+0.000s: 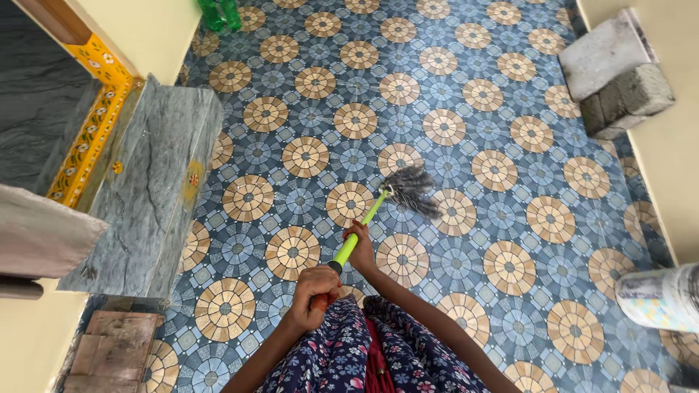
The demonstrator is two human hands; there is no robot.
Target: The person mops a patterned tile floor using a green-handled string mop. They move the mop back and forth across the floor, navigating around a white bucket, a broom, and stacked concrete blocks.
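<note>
Gripped green broom handle (358, 234) with both fists: my left hand (314, 293) at near end, my right hand (360, 240) further up. Grey bristles (412, 189) brushed patterned tile floor (510, 240) mid-room. Patterned cylinder (659, 297) lay at floor's right edge; green bottles (220, 13) at far edge.

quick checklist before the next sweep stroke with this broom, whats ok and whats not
1. Left hand closed around the handle's near end: ok.
2. Right hand closed farther down the green broom handle: ok.
3. Broom head down at the patterned floor tiles: looks so, but it is blurred, so cannot tell actual contact.
4. Floor just ahead of the bristles free of obstacles: ok.
5. Grey stone blocks by the right wall are away from the broom: ok.
6. Marble step on the left is apart from the broom: ok.
</note>
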